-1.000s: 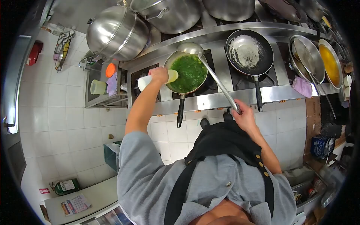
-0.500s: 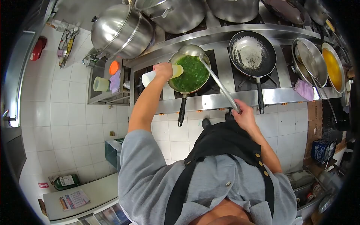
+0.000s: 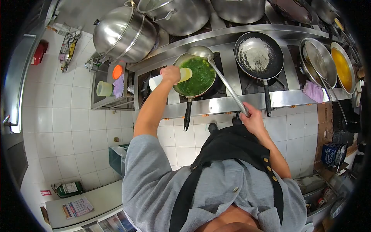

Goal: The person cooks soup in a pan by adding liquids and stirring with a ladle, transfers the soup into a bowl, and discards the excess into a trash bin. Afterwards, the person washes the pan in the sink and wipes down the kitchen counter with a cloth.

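My left hand (image 3: 170,74) is wrapped round a whitish plastic container (image 3: 155,82). The container lies tilted on its side, its pale yellow end over the left rim of a frying pan (image 3: 188,118). Chopped green food in liquid (image 3: 199,77) fills that pan, which sits on a burner with its black handle toward me. In my right hand (image 3: 253,119), closed round the end of a long handle, is a large metal ladle (image 3: 200,51). Its bowl rests at the pan's far rim; whether it touches the rim, I cannot tell.
Right of it stands a black frying pan (image 3: 256,54) with whitish residue. Farther right are a metal bowl with a strainer (image 3: 317,60), a dish of yellow liquid (image 3: 342,69) and a purple cloth (image 3: 313,92). Large steel pots (image 3: 176,17) line the back.
My left hand and the container have shifted slightly right, farther over the pan. The ladle's bowl has moved slightly right; my right hand stays nearly in place.
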